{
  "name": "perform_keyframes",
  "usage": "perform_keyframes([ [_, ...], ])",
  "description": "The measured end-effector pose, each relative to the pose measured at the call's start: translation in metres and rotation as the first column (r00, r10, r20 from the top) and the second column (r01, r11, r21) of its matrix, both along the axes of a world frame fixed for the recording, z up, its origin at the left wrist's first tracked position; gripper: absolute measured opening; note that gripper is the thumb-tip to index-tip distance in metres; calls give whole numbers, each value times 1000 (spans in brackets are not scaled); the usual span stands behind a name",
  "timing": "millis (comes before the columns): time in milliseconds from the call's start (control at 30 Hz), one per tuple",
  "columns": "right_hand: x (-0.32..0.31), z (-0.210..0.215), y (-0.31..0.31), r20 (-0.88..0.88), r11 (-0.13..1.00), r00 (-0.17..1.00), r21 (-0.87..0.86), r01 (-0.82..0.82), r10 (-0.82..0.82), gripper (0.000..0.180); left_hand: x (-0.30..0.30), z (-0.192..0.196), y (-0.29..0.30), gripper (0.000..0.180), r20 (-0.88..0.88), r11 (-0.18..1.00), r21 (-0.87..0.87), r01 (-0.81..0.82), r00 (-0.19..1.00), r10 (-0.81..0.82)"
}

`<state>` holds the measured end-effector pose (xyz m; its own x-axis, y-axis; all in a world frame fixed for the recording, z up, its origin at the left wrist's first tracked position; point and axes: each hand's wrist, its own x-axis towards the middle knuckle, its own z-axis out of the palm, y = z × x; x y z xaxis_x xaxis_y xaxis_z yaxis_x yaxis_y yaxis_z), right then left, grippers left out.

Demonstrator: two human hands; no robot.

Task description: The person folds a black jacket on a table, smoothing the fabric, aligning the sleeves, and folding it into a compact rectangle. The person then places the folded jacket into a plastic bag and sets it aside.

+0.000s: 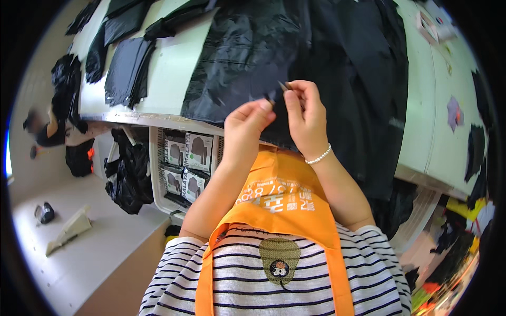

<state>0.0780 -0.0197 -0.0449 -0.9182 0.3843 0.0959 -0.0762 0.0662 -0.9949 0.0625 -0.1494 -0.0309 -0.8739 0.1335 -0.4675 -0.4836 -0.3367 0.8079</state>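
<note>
My left hand [249,120] is closed in a pinch, thumb against forefinger, with a small dark bit showing at the fingertips. Close beside it, my right hand [307,113] pinches a small dark pointed piece [284,86]; its kind is too small to tell. The two hands are apart, above the near edge of the table. Under and beyond them a black garment [356,89] is spread out, hanging over the edge on the right. Shiny, creased black plastic sheeting [237,58] lies at its left.
Folded black packets [128,71] lie on the pale table [168,81] at left. Below stands a white crate [156,174] of packaged garments [199,150], beside a black plastic bag [129,179]. Another person [52,126] is at far left. Colourful cloth [469,226] is heaped at lower right.
</note>
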Motion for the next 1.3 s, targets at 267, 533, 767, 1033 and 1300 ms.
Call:
perform_keyframes([
  [267,-40,-35,-28,119,936,964,237,-260,238,26,-78,-88,-132,50,-279,1,-941,-340,771,-573],
  [533,-32,-109,-83,453,693,886,607,-388,98,29,-63,-134,-181,66,-48,-76,-986,-146,696,-716],
  [767,-7,-96,-87,463,772,872,609,-185,-156,18,-256,-128,-279,64,-585,290,-811,-508,699,-412],
  [1033,-63,-93,-128,439,866,847,498,48,-299,18,-455,-125,-312,41,-244,911,-377,-164,967,73],
  [1300,-224,-21,-209,123,975,976,155,160,-180,28,-274,-78,-236,30,-704,863,-475,-171,662,-256],
])
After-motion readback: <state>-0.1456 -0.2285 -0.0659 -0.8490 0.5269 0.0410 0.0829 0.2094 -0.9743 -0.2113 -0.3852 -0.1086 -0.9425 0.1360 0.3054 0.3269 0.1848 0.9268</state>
